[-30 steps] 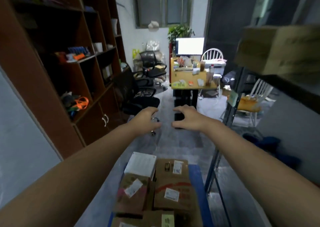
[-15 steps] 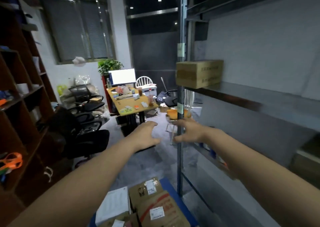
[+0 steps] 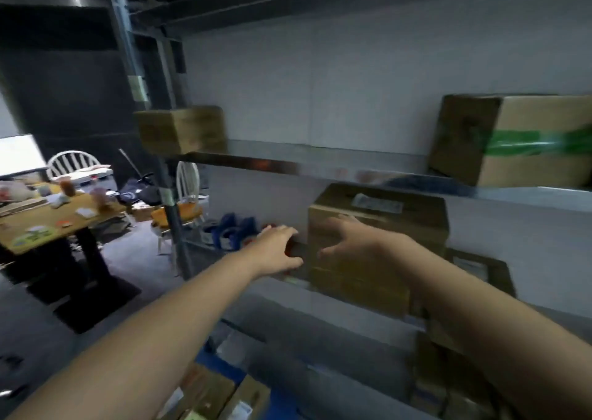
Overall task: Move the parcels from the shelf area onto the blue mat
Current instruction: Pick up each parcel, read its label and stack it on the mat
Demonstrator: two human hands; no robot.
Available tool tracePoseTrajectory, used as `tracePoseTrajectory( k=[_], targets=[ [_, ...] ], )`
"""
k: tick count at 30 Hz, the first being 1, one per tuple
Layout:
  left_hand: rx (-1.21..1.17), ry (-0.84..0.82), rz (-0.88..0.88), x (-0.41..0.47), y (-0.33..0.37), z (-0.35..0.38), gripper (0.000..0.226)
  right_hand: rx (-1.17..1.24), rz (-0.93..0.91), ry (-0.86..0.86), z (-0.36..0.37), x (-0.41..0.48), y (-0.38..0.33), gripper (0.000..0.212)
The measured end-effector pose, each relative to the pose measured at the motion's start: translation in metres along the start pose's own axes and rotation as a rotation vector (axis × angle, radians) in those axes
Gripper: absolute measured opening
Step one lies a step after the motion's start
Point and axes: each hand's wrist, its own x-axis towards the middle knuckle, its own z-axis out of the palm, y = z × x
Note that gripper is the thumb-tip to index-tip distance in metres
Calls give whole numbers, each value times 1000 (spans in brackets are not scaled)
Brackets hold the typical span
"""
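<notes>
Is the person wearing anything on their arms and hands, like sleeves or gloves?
No. The left arm and right arm are bare, with no sleeves showing. The left hand and right hand have no gloves. I see no watch or bracelet; it's too blurry to tell about rings.

The green-taped box [image 3: 525, 141] runs off the right edge. Near parcels [image 3: 217, 394] are cut by the bottom edge. Blur leaves the label [image 3: 376, 203] on the middle box [image 3: 378, 249] unreadable.
</notes>
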Motion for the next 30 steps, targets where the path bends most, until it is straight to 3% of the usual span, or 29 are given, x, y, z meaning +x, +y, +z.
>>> tracePoseTrajectory(
  k=[8,16,23,30],
  targets=[
    [-84,-304,347,3,244,125,71,86,309,-25,-8,-208,176,77],
    [-85,-438,728,-38,503,235,70,82,757,111,-10,-474,319,77],
    [-150,-508,1041,-102,681,295,69,107,1224,277,-24,-710,367,74],
    [-151,-559,1248,-151,803,342,74,150,1496,479,-21,-840,377,72]
  ],
)
